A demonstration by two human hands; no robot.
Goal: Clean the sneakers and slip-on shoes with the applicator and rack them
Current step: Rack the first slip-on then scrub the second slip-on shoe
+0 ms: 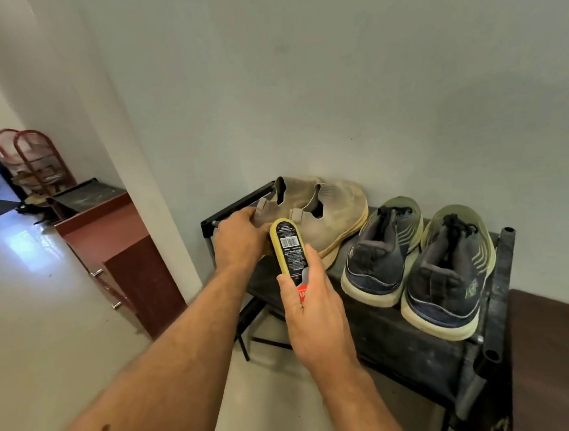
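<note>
1. Pale walls meet at a corner on the left, and against the far wall stands a black shoe rack whose dusty top shelf carries all four shoes.
2. My left hand grips the heel end of the beige slip-on shoes, fingers curled over the near left one at the far left of the shelf.
3. My right hand is wrapped around the lower end of the yellow applicator, thumb along its side, label with barcode facing me. Its tip hangs just in front of the slip-ons; I cannot tell whether it touches them.
4. The navy and green sneakers sit side by side on the right of the shelf, heels toward me, apart from both hands.
5. Both pairs look grimy, with yellowed soles and dusty uppers, so I judge the cleaning is barely begun or about to start on the slip-ons; the sneakers remain untouched, and racking comes after.
6. Left of the rack a reddish-brown cabinet stands on the glossy floor, with a wicker stand beyond by a dark doorway.
</note>
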